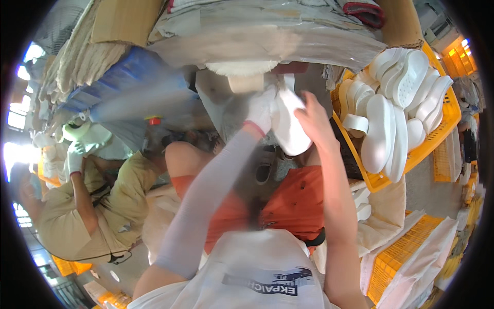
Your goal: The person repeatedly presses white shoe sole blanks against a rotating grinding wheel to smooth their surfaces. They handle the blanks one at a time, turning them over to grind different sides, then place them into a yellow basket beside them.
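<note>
A white slipper (pixel 291 126) is held up between my hands, its long smooth face toward me and its far end close to a pale, fuzzy-edged wheel (pixel 242 68). My left hand (pixel 261 110), in a white glove and a light sleeve, is closed at the slipper's left side; motion blurs its fingers. On the other side, my bare right hand (pixel 315 119) grips the slipper's right edge, fingers behind it and partly hidden. Below the wheel is a tan block (pixel 246 83). Whether slipper and wheel touch, I cannot tell.
At right, a yellow crate (pixel 446 140) is heaped with white slippers (pixel 378 131). Another yellow crate (pixel 404 247) stands lower right. Plastic-covered housing (pixel 267 44) overhangs my hands. At left sits a co-worker (pixel 77 216), whose gloved hand (pixel 75 157) is at a pale slipper.
</note>
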A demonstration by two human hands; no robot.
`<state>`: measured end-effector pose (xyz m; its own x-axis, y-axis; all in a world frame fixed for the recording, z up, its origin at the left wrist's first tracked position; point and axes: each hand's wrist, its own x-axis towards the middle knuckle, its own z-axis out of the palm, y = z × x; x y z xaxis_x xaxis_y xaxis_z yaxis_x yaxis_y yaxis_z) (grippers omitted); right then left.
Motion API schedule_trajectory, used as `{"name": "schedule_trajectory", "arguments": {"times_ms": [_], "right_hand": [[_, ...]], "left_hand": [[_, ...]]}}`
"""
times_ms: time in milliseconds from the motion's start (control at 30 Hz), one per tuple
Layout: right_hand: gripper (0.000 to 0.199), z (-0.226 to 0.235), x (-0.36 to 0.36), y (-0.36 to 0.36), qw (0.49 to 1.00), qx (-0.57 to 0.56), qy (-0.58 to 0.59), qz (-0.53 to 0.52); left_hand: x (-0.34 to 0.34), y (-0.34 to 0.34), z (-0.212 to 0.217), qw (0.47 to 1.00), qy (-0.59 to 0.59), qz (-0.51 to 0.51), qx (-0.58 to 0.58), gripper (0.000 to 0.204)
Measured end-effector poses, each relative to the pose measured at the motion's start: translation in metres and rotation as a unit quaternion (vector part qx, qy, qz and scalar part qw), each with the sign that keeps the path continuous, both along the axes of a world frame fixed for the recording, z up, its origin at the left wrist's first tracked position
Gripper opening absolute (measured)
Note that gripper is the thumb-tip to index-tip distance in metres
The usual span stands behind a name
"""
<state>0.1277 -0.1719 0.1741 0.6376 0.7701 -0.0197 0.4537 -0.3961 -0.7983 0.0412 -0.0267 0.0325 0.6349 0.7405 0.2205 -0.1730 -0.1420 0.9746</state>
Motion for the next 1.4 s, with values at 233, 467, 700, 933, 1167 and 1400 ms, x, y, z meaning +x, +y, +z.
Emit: {"name": "schedule_trajectory", "arguments": {"times_ms": [233, 467, 700, 933, 1167, 1400], "right_hand": [[0.044, -0.005, -0.033, -0.045, 0.981, 0.147, 0.015, -0.128], [0.035, -0.023, -0.027, -0.007, 0.979, 0.181, -0.021, -0.087], [0.031, -0.009, -0.007, 0.020, 0.978, 0.168, 0.123, -0.008], [0.031, -0.026, 0.016, 0.047, 0.993, 0.074, 0.090, 0.028], [0.028, -0.033, 0.032, 0.059, 0.997, 0.053, 0.056, -0.007], [0.050, -0.044, 0.002, 0.060, 0.999, 0.025, -0.036, -0.017]], "left_hand": [[0.029, -0.014, 0.046, 0.836, 0.439, 0.046, 0.325, 0.028], [0.016, 0.010, 0.001, 0.970, 0.228, 0.055, 0.064, 0.038], [-0.048, 0.071, -0.026, 0.965, 0.255, 0.053, -0.004, 0.052], [-0.074, 0.054, 0.031, 0.933, 0.351, 0.022, 0.078, 0.061], [-0.076, 0.031, 0.079, 0.939, 0.333, -0.030, 0.076, 0.056], [-0.069, 0.025, 0.065, 0.953, 0.238, -0.171, -0.080, 0.041]]}}
